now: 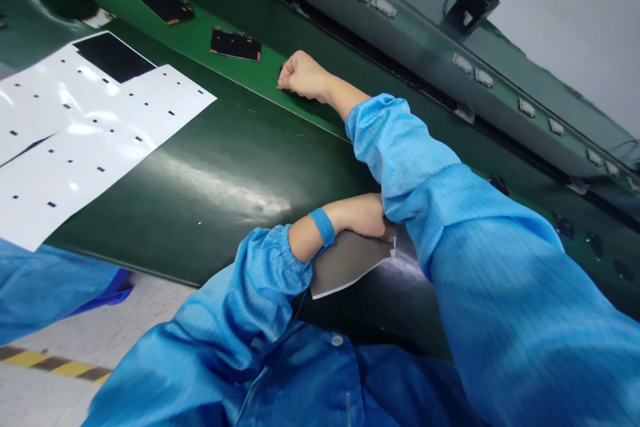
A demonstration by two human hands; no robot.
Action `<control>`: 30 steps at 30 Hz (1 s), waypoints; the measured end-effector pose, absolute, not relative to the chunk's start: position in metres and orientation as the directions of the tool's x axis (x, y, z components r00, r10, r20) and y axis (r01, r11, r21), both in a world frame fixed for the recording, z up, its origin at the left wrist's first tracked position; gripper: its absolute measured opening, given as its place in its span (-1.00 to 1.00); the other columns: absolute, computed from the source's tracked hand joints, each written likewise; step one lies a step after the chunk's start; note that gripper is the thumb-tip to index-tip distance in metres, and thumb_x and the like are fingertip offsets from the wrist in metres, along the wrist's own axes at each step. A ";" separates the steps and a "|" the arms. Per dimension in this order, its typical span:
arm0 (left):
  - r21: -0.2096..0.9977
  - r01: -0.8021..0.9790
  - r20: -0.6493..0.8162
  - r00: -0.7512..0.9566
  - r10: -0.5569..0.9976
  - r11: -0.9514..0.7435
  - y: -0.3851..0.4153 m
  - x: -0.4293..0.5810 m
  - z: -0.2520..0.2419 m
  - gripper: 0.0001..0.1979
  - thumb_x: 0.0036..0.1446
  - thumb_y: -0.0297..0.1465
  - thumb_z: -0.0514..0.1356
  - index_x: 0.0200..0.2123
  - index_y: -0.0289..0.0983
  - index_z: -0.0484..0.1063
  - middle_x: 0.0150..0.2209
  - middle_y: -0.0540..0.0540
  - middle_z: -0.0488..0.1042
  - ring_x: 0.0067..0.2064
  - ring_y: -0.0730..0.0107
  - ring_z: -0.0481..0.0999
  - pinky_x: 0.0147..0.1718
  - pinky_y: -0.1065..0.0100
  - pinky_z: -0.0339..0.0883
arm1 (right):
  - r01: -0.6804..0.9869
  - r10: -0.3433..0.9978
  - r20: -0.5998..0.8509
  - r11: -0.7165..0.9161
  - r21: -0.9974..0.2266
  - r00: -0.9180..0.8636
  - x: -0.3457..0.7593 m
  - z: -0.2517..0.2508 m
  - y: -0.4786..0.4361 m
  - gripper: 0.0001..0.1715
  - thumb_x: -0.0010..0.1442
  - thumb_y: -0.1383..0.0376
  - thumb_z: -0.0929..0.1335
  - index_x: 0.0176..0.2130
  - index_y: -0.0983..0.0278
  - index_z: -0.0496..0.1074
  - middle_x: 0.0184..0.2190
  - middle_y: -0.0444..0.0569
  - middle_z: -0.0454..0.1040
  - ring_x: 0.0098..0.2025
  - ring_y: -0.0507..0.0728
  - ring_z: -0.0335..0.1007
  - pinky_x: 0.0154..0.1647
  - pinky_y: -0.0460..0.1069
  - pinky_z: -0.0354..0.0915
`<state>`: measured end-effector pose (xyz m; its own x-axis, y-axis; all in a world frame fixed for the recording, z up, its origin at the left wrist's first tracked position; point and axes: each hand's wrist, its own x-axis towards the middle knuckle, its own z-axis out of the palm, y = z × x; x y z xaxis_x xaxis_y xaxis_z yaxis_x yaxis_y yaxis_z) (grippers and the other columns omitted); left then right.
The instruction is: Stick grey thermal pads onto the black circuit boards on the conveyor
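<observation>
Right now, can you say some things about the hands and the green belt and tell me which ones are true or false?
1. The right hand is a closed fist on the green belt. True.
2. The left hand holds a red cup. False: it holds a grey sheet.
3. A blue wristband is on the left wrist. True.
4. The white sheet is blank. False: it has small black marks.
5. A black flat piece lies on the belt. True.
</observation>
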<state>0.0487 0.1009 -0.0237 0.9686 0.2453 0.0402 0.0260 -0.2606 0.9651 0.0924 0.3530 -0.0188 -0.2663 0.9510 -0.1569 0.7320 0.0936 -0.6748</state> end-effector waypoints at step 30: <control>0.942 0.236 -0.186 0.959 0.213 -0.240 0.103 0.044 -0.007 -0.80 0.01 -0.36 0.44 -0.50 -0.26 0.49 -0.43 -0.08 0.62 -0.37 0.25 0.54 -0.38 0.29 0.27 | 0.799 0.980 -0.098 0.084 -0.595 -0.176 0.137 -0.025 0.318 -0.60 0.03 0.21 0.56 -0.59 0.17 0.33 -0.57 -0.09 0.34 -0.39 0.07 0.33 -0.24 0.11 0.37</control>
<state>0.0445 0.1033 -0.0066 0.9592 0.2131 -0.1859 0.2358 -0.2402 0.9416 0.1366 0.3182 -0.0254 -0.1760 0.9795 -0.0977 0.7991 0.0842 -0.5953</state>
